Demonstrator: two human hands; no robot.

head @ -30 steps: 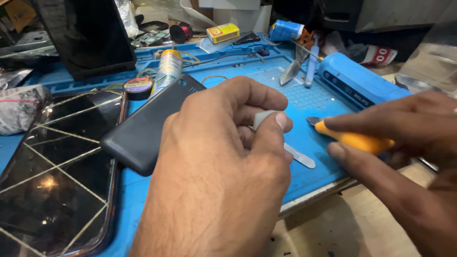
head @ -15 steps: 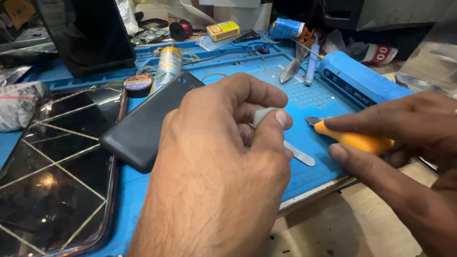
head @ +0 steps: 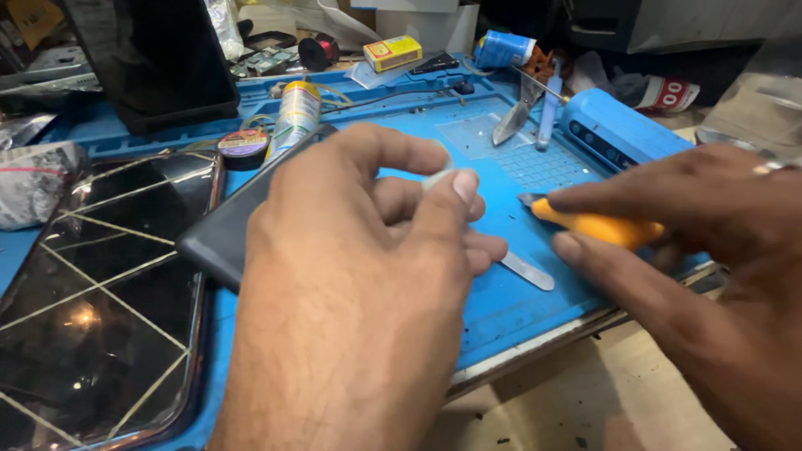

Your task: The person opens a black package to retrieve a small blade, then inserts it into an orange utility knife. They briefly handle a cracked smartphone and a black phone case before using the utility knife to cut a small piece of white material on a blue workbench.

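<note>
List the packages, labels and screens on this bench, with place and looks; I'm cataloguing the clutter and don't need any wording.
Small yellow cardboard box with a red panel: back centre, lying flat.
Blue cylindrical roll with a white end: back, right of the box.
White label with a red patch: far right, behind the blue block.
Yellow-green labelled tube: left of centre, lying on the blue mat.
Dark cracked glass screen: bottom left, flat.
Black upright screen: back left.

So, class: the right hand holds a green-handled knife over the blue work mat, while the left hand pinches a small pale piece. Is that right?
Not quite. The head view shows the knife in the right hand has an orange handle, not green. The rest stands: it is over the blue work mat, and the left hand pinches a small pale piece between thumb and forefinger.
</note>
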